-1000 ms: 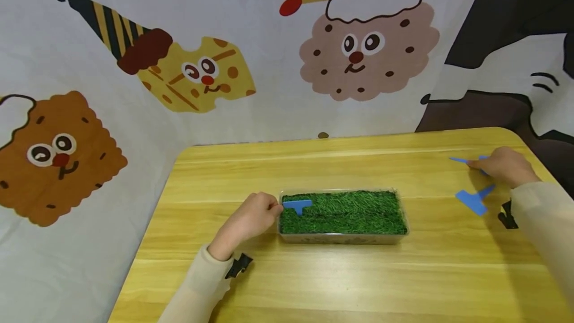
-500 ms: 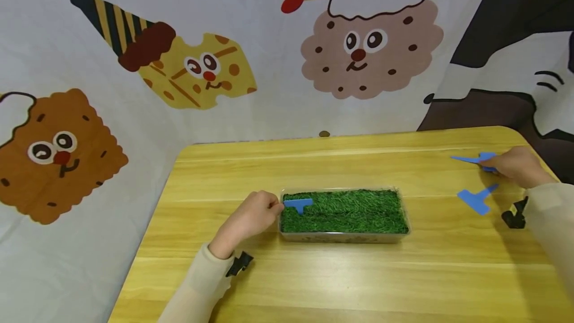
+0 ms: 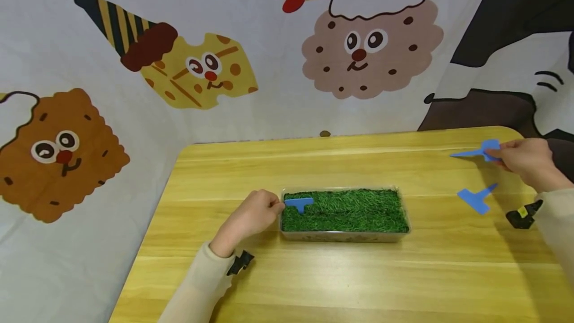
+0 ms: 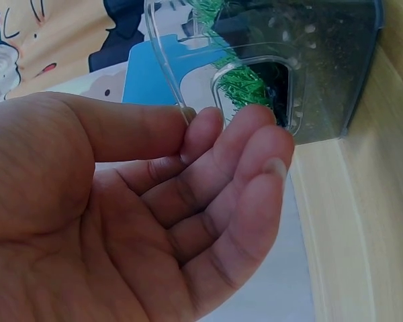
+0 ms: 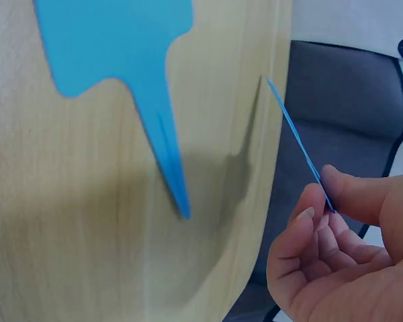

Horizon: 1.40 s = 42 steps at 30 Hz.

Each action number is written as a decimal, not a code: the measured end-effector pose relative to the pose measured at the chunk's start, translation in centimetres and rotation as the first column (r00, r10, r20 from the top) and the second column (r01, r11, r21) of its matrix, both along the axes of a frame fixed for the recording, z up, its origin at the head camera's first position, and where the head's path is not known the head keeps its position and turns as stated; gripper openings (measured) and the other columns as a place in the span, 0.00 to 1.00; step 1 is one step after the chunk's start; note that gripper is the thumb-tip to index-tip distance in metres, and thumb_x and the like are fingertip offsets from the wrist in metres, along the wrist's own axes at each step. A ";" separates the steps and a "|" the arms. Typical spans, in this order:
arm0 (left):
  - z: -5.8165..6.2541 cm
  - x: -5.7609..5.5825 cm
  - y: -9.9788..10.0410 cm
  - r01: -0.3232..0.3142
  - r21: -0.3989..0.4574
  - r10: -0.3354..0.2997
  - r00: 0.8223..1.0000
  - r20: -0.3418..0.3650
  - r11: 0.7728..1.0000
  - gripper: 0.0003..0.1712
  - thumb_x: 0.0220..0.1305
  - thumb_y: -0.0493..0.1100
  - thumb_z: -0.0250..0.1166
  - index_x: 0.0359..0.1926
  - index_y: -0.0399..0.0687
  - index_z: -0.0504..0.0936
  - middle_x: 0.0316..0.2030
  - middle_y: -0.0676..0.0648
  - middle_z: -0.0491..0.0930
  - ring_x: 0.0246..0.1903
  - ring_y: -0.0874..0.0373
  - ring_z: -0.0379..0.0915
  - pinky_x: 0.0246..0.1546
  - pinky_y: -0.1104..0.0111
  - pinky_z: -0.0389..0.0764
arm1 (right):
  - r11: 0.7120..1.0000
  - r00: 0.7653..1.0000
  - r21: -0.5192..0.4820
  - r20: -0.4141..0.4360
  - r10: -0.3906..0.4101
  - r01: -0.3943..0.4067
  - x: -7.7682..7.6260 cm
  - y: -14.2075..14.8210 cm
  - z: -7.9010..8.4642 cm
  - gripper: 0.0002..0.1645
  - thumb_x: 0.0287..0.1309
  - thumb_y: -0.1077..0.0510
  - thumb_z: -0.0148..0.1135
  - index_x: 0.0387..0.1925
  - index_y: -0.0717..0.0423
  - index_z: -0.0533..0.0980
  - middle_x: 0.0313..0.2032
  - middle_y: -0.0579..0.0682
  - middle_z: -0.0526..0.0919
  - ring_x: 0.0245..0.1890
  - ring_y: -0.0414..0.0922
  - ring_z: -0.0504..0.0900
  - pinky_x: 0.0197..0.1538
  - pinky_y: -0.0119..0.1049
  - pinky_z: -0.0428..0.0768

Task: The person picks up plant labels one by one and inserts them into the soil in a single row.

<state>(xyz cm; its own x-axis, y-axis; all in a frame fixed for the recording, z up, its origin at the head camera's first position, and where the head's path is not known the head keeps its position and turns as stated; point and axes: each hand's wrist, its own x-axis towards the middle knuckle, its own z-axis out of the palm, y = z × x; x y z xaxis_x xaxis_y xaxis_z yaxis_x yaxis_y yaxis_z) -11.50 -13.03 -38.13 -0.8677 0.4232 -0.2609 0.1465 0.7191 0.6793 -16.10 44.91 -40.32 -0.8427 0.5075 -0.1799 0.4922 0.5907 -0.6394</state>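
At the left end of a clear plastic box (image 3: 345,237) filled with artificial grass (image 3: 358,208), my left hand (image 3: 251,216) pinches the rim between thumb and index finger, its other fingers loosely curled in the left wrist view. A blue T-shaped plant label (image 3: 299,204) stands in the grass close to those fingertips. Over the table's far right my right hand (image 3: 531,161) pinches a second blue plant label (image 3: 491,149) by its wide head, the pointed stem aimed left. Seen edge-on in the right wrist view, this label (image 5: 292,127) is raised above the wood.
A third blue plant label (image 3: 475,200) lies flat on the wooden table (image 3: 323,283), nearer than the right hand. Behind the table hangs a white cloth (image 3: 269,118) printed with cartoon biscuits and cheese. Dark cushioned seating (image 5: 342,94) shows past the edge in the right wrist view.
My right hand has picked up a plant label from the table and drawn it up and to the right. The left hand stays at the box rim.
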 end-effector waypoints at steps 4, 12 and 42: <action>0.0 0.0 0.0 0.006 -0.002 -0.006 1.000 -0.002 1.000 0.24 0.71 0.46 0.54 0.16 0.49 0.63 0.10 0.53 0.57 0.10 0.60 0.51 0.16 0.69 0.61 | 1.000 0.998 0.012 -0.059 0.010 -0.009 0.2 -0.6 0.6 0.22 0.66 0.58 0.53 0.49 0.77 0.69 0.28 0.58 0.79 0.17 0.31 0.74 0.25 0.36 0.80; 0.1 0.0 0.1 0.005 0.004 -0.005 1.000 0.011 1.000 0.24 0.71 0.46 0.54 0.16 0.49 0.63 0.10 0.53 0.57 0.10 0.60 0.51 0.17 0.68 0.61 | 0.998 0.993 0.047 -0.110 0.036 -0.031 0.6 -1.7 1.2 0.27 0.69 0.56 0.48 0.56 0.78 0.65 0.49 0.74 0.72 0.19 0.24 0.67 0.24 0.31 0.78; 0.1 -0.4 -0.6 0.060 0.008 -0.060 0.998 0.008 0.998 0.24 0.71 0.47 0.54 0.16 0.50 0.64 0.11 0.54 0.57 0.11 0.60 0.50 0.17 0.69 0.61 | 0.986 0.911 -0.161 -0.411 -0.038 -0.031 3.2 -6.4 3.0 0.18 0.65 0.51 0.54 0.54 0.51 0.72 0.33 0.30 0.75 0.30 0.29 0.75 0.29 0.18 0.73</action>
<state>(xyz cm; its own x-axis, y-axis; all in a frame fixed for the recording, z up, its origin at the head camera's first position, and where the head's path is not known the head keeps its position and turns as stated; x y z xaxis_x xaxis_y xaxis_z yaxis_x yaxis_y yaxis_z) -11.85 -13.62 -38.00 -0.8387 0.4761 -0.2645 0.1833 0.7040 0.6861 -12.94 38.52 -37.28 -0.8575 0.5041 0.1027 0.1671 0.4617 -0.8712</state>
